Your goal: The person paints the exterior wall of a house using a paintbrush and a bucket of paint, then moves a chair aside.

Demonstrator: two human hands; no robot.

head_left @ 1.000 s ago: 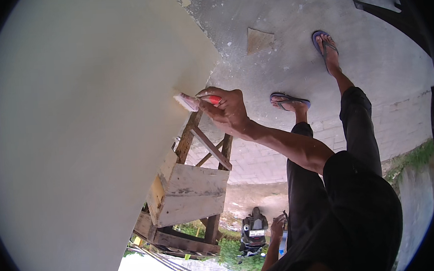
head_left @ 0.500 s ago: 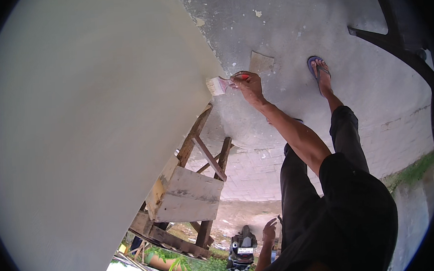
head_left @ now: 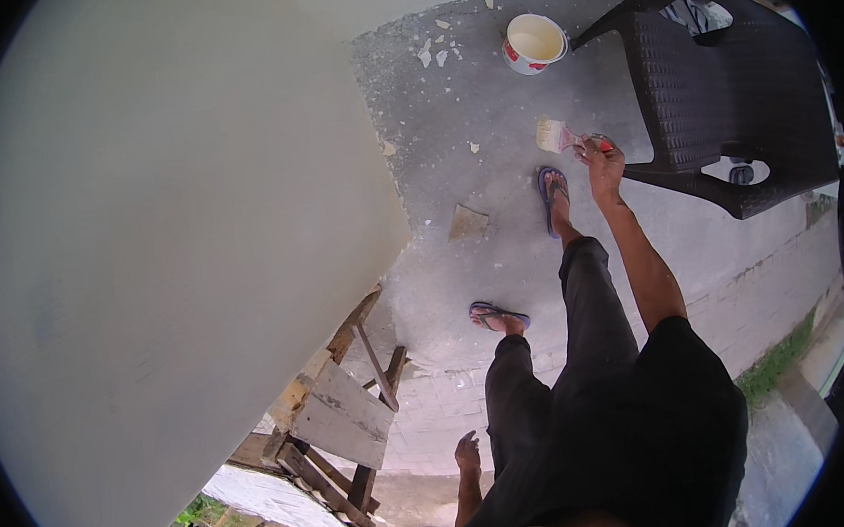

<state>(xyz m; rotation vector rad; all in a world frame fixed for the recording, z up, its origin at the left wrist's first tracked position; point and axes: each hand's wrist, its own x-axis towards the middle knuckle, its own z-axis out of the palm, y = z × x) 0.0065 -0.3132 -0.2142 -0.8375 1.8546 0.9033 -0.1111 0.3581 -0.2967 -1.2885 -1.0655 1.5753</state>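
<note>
My right hand point(head_left: 605, 167) grips the handle of a flat paintbrush point(head_left: 553, 137), whose pale bristles point left and look coated with paint. The brush hangs over the grey floor, apart from the cream wall point(head_left: 175, 172). Beyond it stands a white paint bucket point(head_left: 536, 44) with red marks and pale paint inside. Down at my left side, my left hand point(head_left: 467, 454) hangs with loosely bent fingers and nothing visible in it.
A dark woven-pattern plastic armchair point(head_left: 731, 100) stands on the right, close to the bucket. A wooden trestle point(head_left: 344, 413) with boards is by the wall's near end. Paint flakes and a flat brownish piece point(head_left: 469, 222) lie on the floor point(head_left: 435, 166).
My right hand has carried the paintbrush away from the wall's edge, to the right, toward the bucket. The view has turned, so the bucket and the whole chair now show.
</note>
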